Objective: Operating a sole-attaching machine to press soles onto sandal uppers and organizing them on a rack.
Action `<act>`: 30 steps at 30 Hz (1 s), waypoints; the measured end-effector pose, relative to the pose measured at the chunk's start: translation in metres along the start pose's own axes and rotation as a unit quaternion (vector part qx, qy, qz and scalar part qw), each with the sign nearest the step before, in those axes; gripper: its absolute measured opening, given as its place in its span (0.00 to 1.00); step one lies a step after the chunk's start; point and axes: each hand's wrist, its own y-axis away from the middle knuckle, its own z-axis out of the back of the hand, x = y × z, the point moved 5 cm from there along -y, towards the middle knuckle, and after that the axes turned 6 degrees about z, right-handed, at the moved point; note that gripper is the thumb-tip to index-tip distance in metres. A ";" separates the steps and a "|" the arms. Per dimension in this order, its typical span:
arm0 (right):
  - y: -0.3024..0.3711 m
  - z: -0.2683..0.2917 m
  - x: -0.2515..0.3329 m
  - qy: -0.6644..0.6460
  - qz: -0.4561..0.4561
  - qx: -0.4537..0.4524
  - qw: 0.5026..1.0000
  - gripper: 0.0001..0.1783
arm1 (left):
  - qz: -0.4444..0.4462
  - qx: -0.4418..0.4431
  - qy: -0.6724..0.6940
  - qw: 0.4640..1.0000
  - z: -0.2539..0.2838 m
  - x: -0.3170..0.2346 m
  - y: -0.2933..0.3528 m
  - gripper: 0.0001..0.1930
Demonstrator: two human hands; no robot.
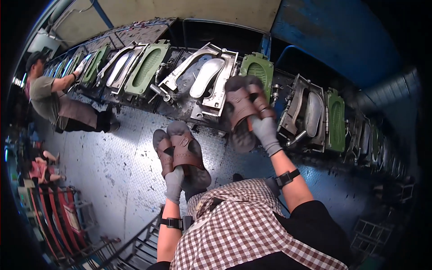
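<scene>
My left hand (174, 183), in a grey glove, holds a pair of brown strapped sandals (186, 152) with dark soles above the floor. My right hand (266, 134), gloved the same way, grips a second pair of brown sandals (239, 104) at the edge of the bench. The straps hide the fingers of both hands. Just behind the right pair lies a green sole mould half (257, 67), partly covered by it. To its left, an opened metal mould frame (220, 92) surrounds a silvery foot-shaped form (206, 78).
More opened moulds line the long bench, among them a green half (147, 68) on the left and another green half (335, 120) on the right. A co-worker (54, 96) stands at the bench's left part. A red-barred rack (56, 220) occupies the lower left.
</scene>
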 end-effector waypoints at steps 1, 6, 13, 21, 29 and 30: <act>-0.010 0.006 -0.015 0.015 -0.030 -0.026 0.999 0.27 | 0.053 0.059 0.012 0.997 0.005 -0.041 -0.013 0.19; -0.054 0.030 -0.002 0.138 -0.088 -0.145 0.976 0.23 | 0.047 0.193 -0.219 0.955 0.015 -0.064 -0.105 0.19; -0.026 0.007 -0.011 0.120 -0.184 -0.194 0.956 0.33 | -0.017 0.356 -0.118 0.927 -0.031 -0.186 -0.185 0.30; 0.017 -0.088 0.097 -0.023 -0.103 -0.172 0.979 0.31 | 0.002 0.508 0.291 0.810 -0.123 -0.285 -0.223 0.34; -0.088 -0.220 0.171 -0.075 -0.016 -0.085 0.993 0.31 | -0.112 0.478 0.210 0.845 -0.079 -0.261 -0.302 0.23; -0.092 -0.245 0.160 -0.235 -0.188 0.022 0.953 0.24 | -0.349 0.345 0.034 0.870 -0.054 -0.264 -0.317 0.22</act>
